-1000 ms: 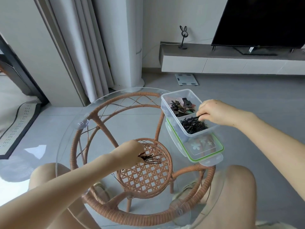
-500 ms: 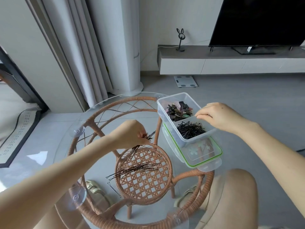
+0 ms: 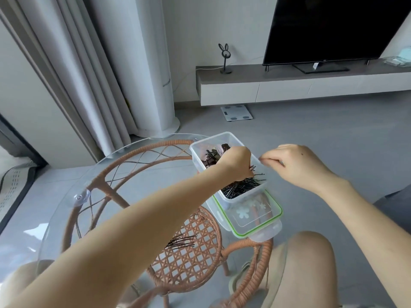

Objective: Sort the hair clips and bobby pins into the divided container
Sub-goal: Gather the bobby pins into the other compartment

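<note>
A clear divided container (image 3: pixel 236 201) stands on its green-edged lid (image 3: pixel 258 222) at the right of the glass table. Dark hair clips (image 3: pixel 210 157) fill its far compartment and black bobby pins (image 3: pixel 243 187) its near one. My left hand (image 3: pixel 235 163) hovers over the divider, shut on a bunch of bobby pins whose ends stick out below the fingers above the near compartment. My right hand (image 3: pixel 294 165) is at the container's right rim, fingertips pinched together with nothing visible between them. A small pile of loose bobby pins (image 3: pixel 180 242) lies on the glass nearer to me.
The round glass table top (image 3: pixel 58 210) rests on a rattan frame (image 3: pixel 104 187) with a woven lower shelf (image 3: pixel 191 258). My knees sit under the near edge. Beyond are curtains, a tall white column, a floor scale (image 3: pixel 236 112) and a TV bench.
My left hand lifted a bunch of bobby pins from the pile and carried it right to the container. My right hand drew back from the near compartment to the right rim.
</note>
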`<action>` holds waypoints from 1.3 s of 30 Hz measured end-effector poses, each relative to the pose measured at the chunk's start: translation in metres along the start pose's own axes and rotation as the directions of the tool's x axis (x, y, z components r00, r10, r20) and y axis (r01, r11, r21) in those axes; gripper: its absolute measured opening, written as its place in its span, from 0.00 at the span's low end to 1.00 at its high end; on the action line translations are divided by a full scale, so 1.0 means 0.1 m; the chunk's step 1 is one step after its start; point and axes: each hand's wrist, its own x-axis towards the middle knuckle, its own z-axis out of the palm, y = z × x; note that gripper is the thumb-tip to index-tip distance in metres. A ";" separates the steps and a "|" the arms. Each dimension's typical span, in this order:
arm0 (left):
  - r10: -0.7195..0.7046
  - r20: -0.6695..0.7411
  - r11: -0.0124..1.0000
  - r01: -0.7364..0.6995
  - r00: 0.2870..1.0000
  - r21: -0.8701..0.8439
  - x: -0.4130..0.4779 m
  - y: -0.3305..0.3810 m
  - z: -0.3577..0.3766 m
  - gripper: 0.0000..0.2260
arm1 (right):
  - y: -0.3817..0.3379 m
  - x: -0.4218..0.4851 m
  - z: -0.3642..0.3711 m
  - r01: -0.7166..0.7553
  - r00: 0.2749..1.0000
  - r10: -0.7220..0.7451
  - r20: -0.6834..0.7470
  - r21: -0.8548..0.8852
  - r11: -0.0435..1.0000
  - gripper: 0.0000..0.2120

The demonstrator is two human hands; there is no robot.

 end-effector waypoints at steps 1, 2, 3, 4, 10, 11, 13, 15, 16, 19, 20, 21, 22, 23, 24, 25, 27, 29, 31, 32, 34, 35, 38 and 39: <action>0.005 0.030 1.000 -0.006 1.000 0.017 0.02 0.02 0.03 0.20 | 0.01 -0.02 -0.01 -0.003 1.000 0.003 0.000 -0.004 1.000 0.09; 0.015 0.051 1.000 -0.016 0.999 0.013 0.05 0.03 0.06 0.18 | 0.03 -0.04 -0.02 -0.005 1.000 0.005 -0.002 -0.008 1.000 0.09; 0.026 0.066 1.000 -0.026 0.998 0.007 0.07 0.03 0.08 0.14 | 0.05 -0.05 -0.03 -0.004 1.000 0.004 -0.004 -0.014 1.000 0.09; 0.035 0.063 0.999 -0.035 0.997 0.005 0.09 0.01 0.09 0.13 | 0.06 -0.05 -0.04 -0.003 1.000 0.003 -0.008 -0.019 1.000 0.09; 0.024 -0.059 0.994 -0.030 0.998 -0.103 -0.10 -0.18 -0.09 0.13 | -0.07 -0.06 -0.07 0.000 0.997 0.006 -0.083 0.069 0.998 0.08; 0.011 -0.071 0.991 -0.021 0.997 -0.132 -0.19 -0.24 -0.13 0.13 | -0.14 -0.08 -0.06 0.016 0.996 -0.006 -0.089 0.113 0.993 0.07; -0.015 -0.073 0.991 0.005 0.997 -0.135 -0.45 -0.42 -0.19 0.12 | -0.38 -0.14 -0.02 0.074 0.996 -0.060 -0.069 0.224 0.972 0.06; -0.064 -0.028 0.994 0.061 0.998 -0.096 -0.74 -0.66 -0.19 0.12 | -0.65 -0.21 0.09 0.124 0.990 -0.140 0.027 0.325 0.938 0.07; -0.095 0.019 0.994 0.096 0.995 -0.054 -0.89 -0.78 -0.16 0.13 | -0.78 -0.25 0.18 0.144 0.978 -0.187 0.094 0.349 0.926 0.09; -0.199 0.197 0.979 0.186 0.960 0.082 -1.31 -1.13 0.01 0.15 | -1.10 -0.36 0.54 0.182 0.925 -0.273 0.264 0.325 0.928 0.21; -0.240 0.241 0.969 0.219 0.940 0.113 -1.46 -1.22 0.06 0.16 | -1.20 -0.37 0.67 0.197 0.904 -0.285 0.320 0.279 0.940 0.25; -0.278 0.271 0.959 0.249 0.921 0.136 -1.61 -1.29 0.12 0.18 | -1.28 -0.37 0.81 0.226 0.883 -0.294 0.365 0.217 0.950 0.27; -0.304 0.288 0.951 0.269 0.908 0.155 -1.74 -1.35 0.17 0.20 | -1.34 -0.37 0.92 0.256 0.871 -0.295 0.393 0.152 0.955 0.29; -0.322 0.291 0.944 0.282 0.901 0.169 -1.86 -1.39 0.22 0.21 | -1.38 -0.35 1.02 0.272 0.866 -0.287 0.409 0.096 0.958 0.30; -0.338 0.286 0.939 0.299 0.896 0.172 -1.98 -1.42 0.27 0.23 | -1.42 -0.33 1.10 0.270 0.867 -0.271 0.418 0.064 0.961 0.30; -0.352 0.272 0.935 0.322 0.896 0.151 -2.09 -1.44 0.32 0.25 | -1.45 -0.31 1.15 0.250 0.871 -0.250 0.422 0.056 0.967 0.29; -0.363 0.218 0.932 0.356 0.906 0.072 -2.22 -1.45 0.43 0.28 | -1.51 -0.27 1.22 0.193 0.882 -0.216 0.420 0.096 0.976 0.24; -0.343 0.168 0.937 0.348 0.924 0.000 -2.27 -1.43 0.52 0.29 | -1.57 -0.25 1.24 0.180 0.881 -0.221 0.418 0.136 0.974 0.17; -0.295 0.160 0.950 0.308 0.942 -0.060 -2.31 -1.42 0.57 0.30 | -1.62 -0.24 1.26 0.184 0.874 -0.233 0.425 0.154 0.971 0.11; -0.265 0.165 0.956 0.281 0.950 -0.079 -2.32 -1.43 0.58 0.31 | -1.63 -0.24 1.28 0.182 0.876 -0.234 0.422 0.160 0.970 0.09; -0.215 0.174 0.966 0.236 0.961 -0.109 -2.34 -1.46 0.56 0.31 | -1.64 -0.25 1.30 0.175 0.882 -0.227 0.414 0.160 0.971 0.08; -0.200 0.182 0.966 0.225 0.963 -0.124 -2.35 -1.47 0.55 0.31 | -1.64 -0.25 1.31 0.180 0.884 -0.224 0.411 0.144 0.973 0.07; -0.156 0.203 0.974 0.185 0.967 -0.134 -2.36 -1.51 0.52 0.29 | -1.64 -0.27 1.33 0.225 0.879 -0.234 0.415 0.072 0.972 0.09; -0.142 0.210 0.975 0.173 0.967 -0.137 -2.37 -1.53 0.51 0.29 | -1.64 -0.28 1.33 0.243 0.875 -0.243 0.418 0.054 0.969 0.10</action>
